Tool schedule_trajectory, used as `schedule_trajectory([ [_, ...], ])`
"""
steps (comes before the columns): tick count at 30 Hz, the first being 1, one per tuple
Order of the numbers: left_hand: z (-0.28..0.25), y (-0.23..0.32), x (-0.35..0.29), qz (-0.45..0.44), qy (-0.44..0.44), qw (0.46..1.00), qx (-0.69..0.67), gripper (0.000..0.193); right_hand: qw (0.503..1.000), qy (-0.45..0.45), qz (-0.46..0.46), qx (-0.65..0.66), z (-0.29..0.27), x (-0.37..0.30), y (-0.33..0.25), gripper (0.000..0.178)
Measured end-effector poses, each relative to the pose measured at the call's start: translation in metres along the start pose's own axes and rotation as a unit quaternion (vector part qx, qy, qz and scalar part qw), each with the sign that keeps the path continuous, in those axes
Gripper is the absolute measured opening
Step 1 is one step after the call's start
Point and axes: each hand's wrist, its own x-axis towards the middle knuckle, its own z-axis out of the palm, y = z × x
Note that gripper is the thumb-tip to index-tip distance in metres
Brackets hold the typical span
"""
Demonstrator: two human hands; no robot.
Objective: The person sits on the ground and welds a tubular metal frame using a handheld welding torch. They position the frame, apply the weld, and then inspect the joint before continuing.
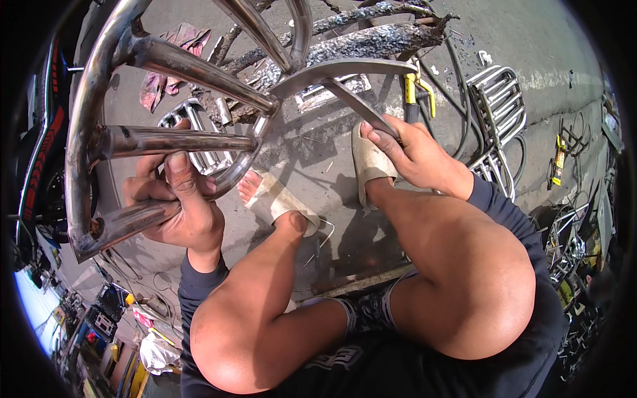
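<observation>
A welded frame of shiny steel tubes (192, 73) fills the upper left, tilted up toward me, with darkened weld joints where its spokes meet the curved outer tube. My left hand (186, 205) is closed around its lower part, thumb up near the inner ring. From that ring a curved flat steel strip (361, 67) reaches out to the right. My right hand (424, 159) grips a straight flat metal bar (361, 106), thumb on top. The bar's far end meets the underside of the curved strip; whether they are joined I cannot tell.
A yellow welding electrode holder (413, 89) with a dark cable lies past my right hand. Chrome tube racks (501, 99) lie at right, another (206, 156) behind the frame. Spatter-covered metal pieces (365, 43) and a stained cloth (176, 60) lie farther off. Metal scraps (574, 245) crowd the right edge.
</observation>
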Motion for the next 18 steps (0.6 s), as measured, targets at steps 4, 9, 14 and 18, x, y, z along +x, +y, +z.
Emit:
schedule_trajectory([
  [4, 0.0028, 0.0019, -0.0036, -0.014, -0.002, 1.0, -0.024, 0.033, 0.994, 0.06, 0.005, 0.094, -0.0064, -0.0048, 0.0039, 0.042],
  [9, 0.0034, 0.0033, -0.0039, -0.011, 0.012, 1.0, 0.017, 0.031, 0.997, 0.05, -0.038, 0.035, -0.0078, -0.0045, 0.0067, 0.041],
  [14, 0.0003, 0.0008, -0.0053, 0.004, -0.004, 0.999, 0.031, 0.031, 0.994, 0.086, -0.039, 0.053, -0.0084, -0.0037, 0.0014, 0.038],
  [18, -0.0008, -0.0007, -0.009, -0.021, 0.01, 1.0, 0.006, 0.031, 0.992, 0.081, -0.048, 0.084, -0.0036, -0.0002, 0.0084, 0.034],
])
